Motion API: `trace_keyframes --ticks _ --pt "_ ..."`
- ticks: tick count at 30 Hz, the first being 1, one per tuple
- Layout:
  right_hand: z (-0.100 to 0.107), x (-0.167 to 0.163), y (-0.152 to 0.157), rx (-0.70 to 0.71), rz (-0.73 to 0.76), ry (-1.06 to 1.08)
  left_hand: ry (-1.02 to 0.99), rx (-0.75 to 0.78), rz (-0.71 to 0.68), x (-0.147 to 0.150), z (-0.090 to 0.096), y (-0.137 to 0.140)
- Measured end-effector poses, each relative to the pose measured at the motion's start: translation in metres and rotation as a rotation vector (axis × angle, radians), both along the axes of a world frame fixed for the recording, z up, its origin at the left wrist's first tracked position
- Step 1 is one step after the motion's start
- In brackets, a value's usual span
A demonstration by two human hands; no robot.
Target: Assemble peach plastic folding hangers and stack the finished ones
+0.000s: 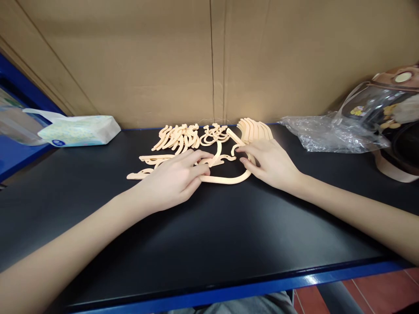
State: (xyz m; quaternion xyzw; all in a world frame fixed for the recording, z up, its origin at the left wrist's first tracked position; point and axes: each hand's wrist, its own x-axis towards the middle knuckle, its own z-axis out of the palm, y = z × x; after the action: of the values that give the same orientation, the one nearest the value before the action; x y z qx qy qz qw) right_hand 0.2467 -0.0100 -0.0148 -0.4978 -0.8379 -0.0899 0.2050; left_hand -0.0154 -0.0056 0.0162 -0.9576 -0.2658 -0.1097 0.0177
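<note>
A curved beige plastic piece (225, 178) lies flat near the middle of the black worktop (209, 235). The left hand (173, 181) presses its left end with fingers bent over it; the right hand (268, 163) pinches its right end. More beige pieces (186, 137) crowd the back edge against a cardboard wall (163, 56). A tissue pack (78, 130) sits back left, its print unreadable; crumpled clear plastic (330, 133) back right.
</note>
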Motion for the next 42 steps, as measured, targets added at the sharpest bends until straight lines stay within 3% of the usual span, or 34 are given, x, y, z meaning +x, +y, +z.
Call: trace_keyframes --ticks 13,32,42 --pt "-0.0007 -0.0003 0.0031 -0.033 0.026 0.001 -0.018 -0.082 -0.036 0.0032 -0.0004 -0.0025" --pt "-0.0015 -0.0045 0.0005 -0.013 0.009 0.04 0.004 -0.06 -0.089 0.0088 -0.0021 -0.0078" --pt "-0.0009 -0.0035 -0.0041 0.013 0.205 0.036 -0.024 0.01 -0.091 0.0043 -0.0066 -0.0027"
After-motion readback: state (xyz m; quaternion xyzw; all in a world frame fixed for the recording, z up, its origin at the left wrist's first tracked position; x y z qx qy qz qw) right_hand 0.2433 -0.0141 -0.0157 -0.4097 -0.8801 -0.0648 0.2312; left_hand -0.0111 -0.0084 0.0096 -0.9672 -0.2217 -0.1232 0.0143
